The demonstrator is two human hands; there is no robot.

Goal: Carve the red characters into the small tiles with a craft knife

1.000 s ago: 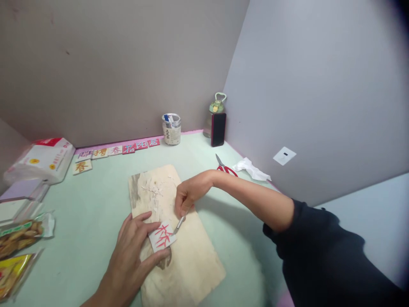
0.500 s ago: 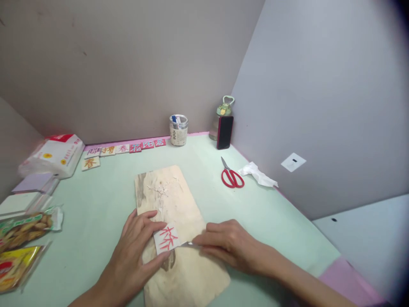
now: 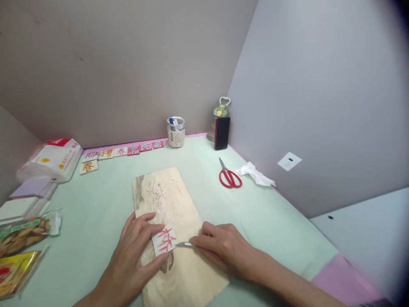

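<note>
A small white square tile [image 3: 165,241] with a red written character lies on a wooden board [image 3: 179,209]. My left hand [image 3: 136,251] grips the tile between the fingers at its upper edge and the thumb at its lower edge. My right hand [image 3: 220,247] is closed around a carving knife [image 3: 184,244], whose thin pointed blade reaches left to the tile's right edge. Most of the knife's handle is hidden by my fingers. Pale shavings [image 3: 159,189] are scattered on the far part of the board.
Red-handled scissors [image 3: 230,178] and a crumpled tissue [image 3: 255,174] lie at the right. Along the back wall stand a row of character tiles [image 3: 120,151], a jar [image 3: 176,132], a phone [image 3: 222,133] and a bottle [image 3: 211,128]. Tissue pack [image 3: 57,160] and snack bags [image 3: 25,234] sit left.
The knife has drawn back a little, with more of its blade showing beside the tile. My left hand keeps its hold. The whole view has shifted slightly.
</note>
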